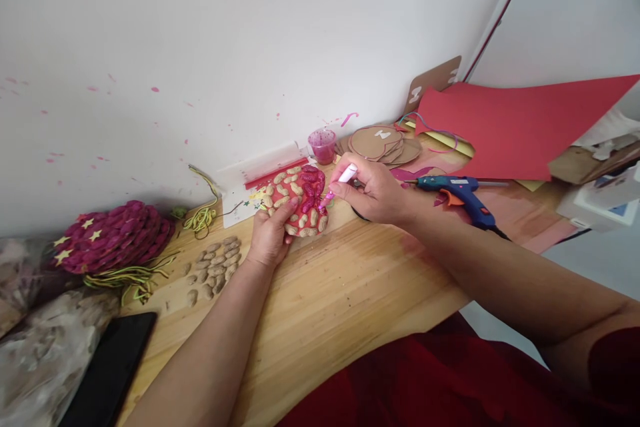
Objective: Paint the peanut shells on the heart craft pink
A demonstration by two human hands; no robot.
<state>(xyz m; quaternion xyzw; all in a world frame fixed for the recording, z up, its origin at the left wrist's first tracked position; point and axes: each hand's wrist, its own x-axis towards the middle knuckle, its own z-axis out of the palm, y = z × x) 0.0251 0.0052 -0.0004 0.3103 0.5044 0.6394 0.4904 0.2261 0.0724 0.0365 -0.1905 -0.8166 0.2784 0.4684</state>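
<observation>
My left hand (270, 230) grips a red craft piece (285, 191) by its lower left edge, thumb on top. Peanut shells are stuck over its face; those at its right side are painted magenta, the others are bare tan. Pinched in my right hand (373, 188) is a paintbrush (347, 173) with a thick white end. Its pink, wet-looking tip is at the right edge of the painted shells; fingers partly hide the brush. Behind the piece stands a clear cup of magenta paint (323, 147).
Loose peanut shells (215, 267) lie left of my left arm. Further left sit stacked magenta pieces with stars (115, 237), yarn (200, 217) and a black phone-like slab (113, 367). Right are cardboard discs (377, 142), a blue glue gun (463, 195) and red sheets (515, 123).
</observation>
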